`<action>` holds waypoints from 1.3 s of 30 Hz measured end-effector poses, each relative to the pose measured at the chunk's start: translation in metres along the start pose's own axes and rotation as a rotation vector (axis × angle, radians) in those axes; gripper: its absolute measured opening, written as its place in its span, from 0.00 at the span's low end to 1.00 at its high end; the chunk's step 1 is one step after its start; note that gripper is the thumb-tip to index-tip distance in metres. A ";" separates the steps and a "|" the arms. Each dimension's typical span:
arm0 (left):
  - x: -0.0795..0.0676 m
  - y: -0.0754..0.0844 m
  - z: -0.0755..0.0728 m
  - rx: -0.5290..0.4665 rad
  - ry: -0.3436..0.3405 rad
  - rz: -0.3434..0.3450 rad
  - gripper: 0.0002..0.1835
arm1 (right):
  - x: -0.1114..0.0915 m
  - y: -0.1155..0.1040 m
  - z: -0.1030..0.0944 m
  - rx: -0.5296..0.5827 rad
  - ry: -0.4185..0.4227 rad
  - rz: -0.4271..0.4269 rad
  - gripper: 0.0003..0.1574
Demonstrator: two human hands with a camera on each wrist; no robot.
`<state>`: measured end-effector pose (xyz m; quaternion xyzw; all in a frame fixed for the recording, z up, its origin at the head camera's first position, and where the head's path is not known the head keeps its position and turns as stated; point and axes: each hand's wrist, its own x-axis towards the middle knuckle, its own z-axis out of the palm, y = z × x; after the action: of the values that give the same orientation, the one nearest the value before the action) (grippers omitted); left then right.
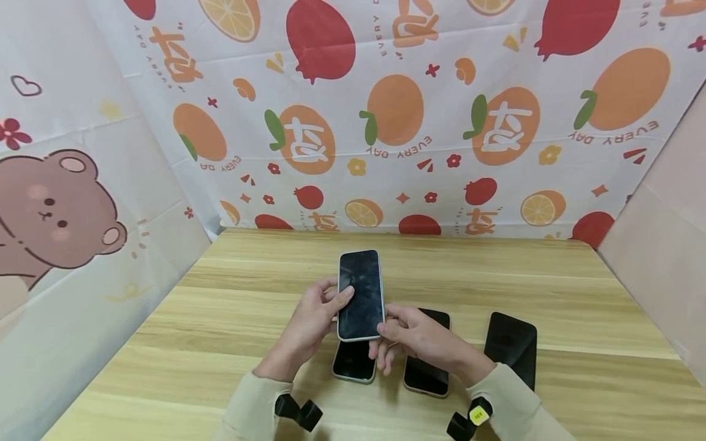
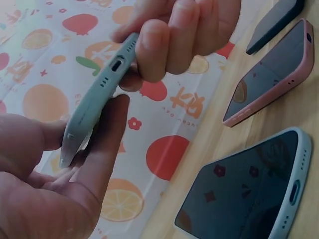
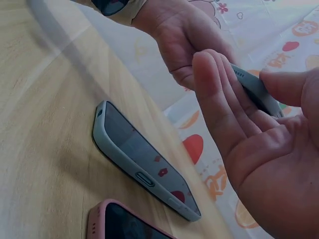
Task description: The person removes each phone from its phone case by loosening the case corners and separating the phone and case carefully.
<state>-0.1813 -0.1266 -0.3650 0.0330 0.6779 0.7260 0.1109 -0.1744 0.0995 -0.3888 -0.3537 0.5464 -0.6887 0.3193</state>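
Gripping at both sides, just below frame centre: raised phone, pale case. Left hand holds its left edge, thumb on the glass; right hand pinches the lower right corner. On the wooden table, lower centre to lower right: light-cased phone, pink-cased phone, black phone, the first partly hidden.

In the head view, the held phone partly hides the lower phone; right wrist view crops the pink phone.
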 end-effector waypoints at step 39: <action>-0.004 -0.004 0.001 -0.113 -0.025 -0.037 0.23 | -0.001 0.005 0.001 -0.226 0.165 -0.082 0.27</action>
<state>-0.1764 -0.1260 -0.3683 0.0232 0.6350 0.7604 0.1344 -0.1727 0.0988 -0.3937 -0.3515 0.6302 -0.6620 0.2028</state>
